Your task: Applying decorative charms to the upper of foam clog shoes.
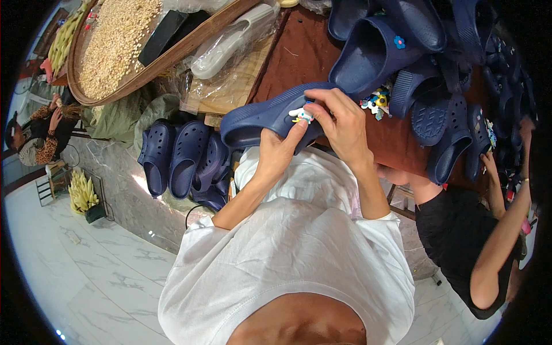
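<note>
A navy blue clog (247,122) lies on its side in front of me, above my lap. My left hand (275,154) grips its upper, fingers tucked inside the shoe and thumb outside. A small white cartoon shoe charm (301,116) with yellow and coloured bits sits on the upper, beside the left thumb. My right hand (344,123) bends over the clog from the right, thumb and forefinger closed at the charm's edge. The charm's back and the left fingertips are hidden.
Navy clogs (187,149) hang over the ledge at left; more navy clogs (368,54) pile up at right, near loose charms (378,102) on brown cloth. A grain tray (115,49) and wrapped white shoe (224,52) lie upper left. A co-worker (460,241) sits at right, another person (43,129) far left.
</note>
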A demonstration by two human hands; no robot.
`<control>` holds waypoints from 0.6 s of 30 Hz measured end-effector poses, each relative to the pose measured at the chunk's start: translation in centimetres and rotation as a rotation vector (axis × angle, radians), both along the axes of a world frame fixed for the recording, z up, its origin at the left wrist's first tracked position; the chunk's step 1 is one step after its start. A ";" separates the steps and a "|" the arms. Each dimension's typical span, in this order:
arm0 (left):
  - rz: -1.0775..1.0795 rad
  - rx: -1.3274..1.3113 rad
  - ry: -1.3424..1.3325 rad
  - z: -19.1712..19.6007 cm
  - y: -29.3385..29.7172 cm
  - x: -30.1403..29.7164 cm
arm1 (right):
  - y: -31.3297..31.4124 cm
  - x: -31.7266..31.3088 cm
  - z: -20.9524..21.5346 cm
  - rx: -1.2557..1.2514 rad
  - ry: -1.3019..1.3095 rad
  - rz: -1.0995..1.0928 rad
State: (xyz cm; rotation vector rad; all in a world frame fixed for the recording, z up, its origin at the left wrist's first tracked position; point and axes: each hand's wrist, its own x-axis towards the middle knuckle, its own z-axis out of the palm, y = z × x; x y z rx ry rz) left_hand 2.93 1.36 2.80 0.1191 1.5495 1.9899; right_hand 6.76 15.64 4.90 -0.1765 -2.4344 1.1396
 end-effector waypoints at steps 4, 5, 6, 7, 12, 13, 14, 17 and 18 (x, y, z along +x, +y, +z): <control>-0.007 0.003 -0.058 -0.5 -0.1 -0.4 | -0.2 0.5 -0.2 -0.026 0.045 -0.018; -0.009 0.028 -0.096 -0.6 -0.2 -0.5 | -0.3 0.6 -0.2 -0.006 0.078 -0.001; -0.009 0.029 -0.098 -0.7 -0.3 -0.6 | -0.2 0.6 -0.2 -0.006 0.076 -0.002; -0.006 0.078 -0.141 -0.7 -0.4 -0.7 | -0.2 0.7 -0.1 0.029 0.068 0.007; 0.022 0.087 -0.145 -1.0 -0.2 -0.7 | 0.2 0.8 0.4 0.090 0.021 0.092; 0.033 0.043 -0.095 -1.1 -0.1 -0.7 | 0.1 0.9 0.5 0.107 -0.002 0.102; 0.044 -0.002 -0.045 -1.1 0.0 -0.7 | 0.0 0.9 0.5 0.123 -0.024 0.113; 0.038 0.000 -0.004 -1.1 0.0 -0.9 | 0.0 0.8 0.3 0.129 -0.015 0.103; 0.037 0.002 -0.002 -1.1 0.0 -1.0 | -0.1 0.8 0.3 0.131 -0.013 0.103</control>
